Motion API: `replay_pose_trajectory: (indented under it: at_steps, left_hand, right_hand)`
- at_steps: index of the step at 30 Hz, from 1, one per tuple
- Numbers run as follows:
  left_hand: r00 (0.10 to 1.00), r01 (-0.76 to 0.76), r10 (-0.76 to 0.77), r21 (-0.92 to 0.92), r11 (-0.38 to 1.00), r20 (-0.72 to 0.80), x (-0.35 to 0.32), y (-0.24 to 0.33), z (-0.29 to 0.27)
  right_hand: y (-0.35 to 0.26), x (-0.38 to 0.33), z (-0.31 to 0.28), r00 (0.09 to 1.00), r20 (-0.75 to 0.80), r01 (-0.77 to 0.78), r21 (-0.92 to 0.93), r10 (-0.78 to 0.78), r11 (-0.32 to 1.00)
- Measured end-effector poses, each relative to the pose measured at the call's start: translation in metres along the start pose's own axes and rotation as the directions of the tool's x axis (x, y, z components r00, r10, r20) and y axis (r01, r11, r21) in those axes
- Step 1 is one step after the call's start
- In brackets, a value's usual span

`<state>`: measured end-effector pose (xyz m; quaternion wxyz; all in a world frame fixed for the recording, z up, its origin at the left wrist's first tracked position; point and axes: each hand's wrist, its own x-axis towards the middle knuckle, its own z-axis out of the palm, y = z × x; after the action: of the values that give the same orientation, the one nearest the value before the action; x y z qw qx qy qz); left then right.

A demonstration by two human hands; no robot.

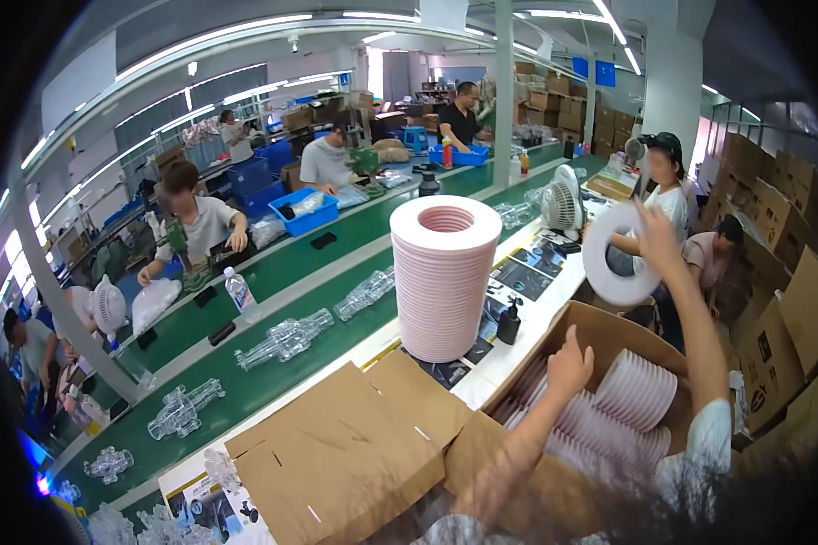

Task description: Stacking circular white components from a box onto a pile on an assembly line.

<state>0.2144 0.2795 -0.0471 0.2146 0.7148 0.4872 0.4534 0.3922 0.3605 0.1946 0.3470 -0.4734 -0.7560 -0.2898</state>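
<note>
My right hand (661, 238) is raised over the right side of a carton, its fingers closed on the rim of a flat white ring (598, 262). My left hand (570, 365) hovers above the open carton (577, 318), holding nothing, with the index finger pointing up and apart from the other, partly bent fingers. Inside the carton lie several stacks of similar pinkish-white rings (641, 391). A tall upright stack of these rings (445, 291) stands on the table, left of my hands.
Cardboard flaps (345, 454) spread across the near table. Beyond runs a green conveyor belt (236, 386) carrying clear plastic parts (286, 339). A black pump bottle (509, 321) and a white fan (563, 200) stand past the carton. Several co-workers sit along the line; cartons (782, 309) pile at right.
</note>
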Motion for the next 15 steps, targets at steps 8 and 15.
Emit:
replay_pose_trajectory:
  at_steps: [8, 15]
  left_hand:
    - [0.968, -0.140, 0.105, 0.142, 0.980, 0.229, -0.003, -0.004, 0.013]
    - [0.880, -0.282, 0.140, 0.262, 0.923, 0.454, 0.002, -0.040, 0.024]
  right_hand:
    - [-0.144, 0.212, 0.052, 0.930, 0.290, 0.141, 0.282, -0.224, 0.949]
    - [-0.227, 0.227, 0.103, 0.736, 0.566, 0.161, 0.387, -0.372, 0.908]
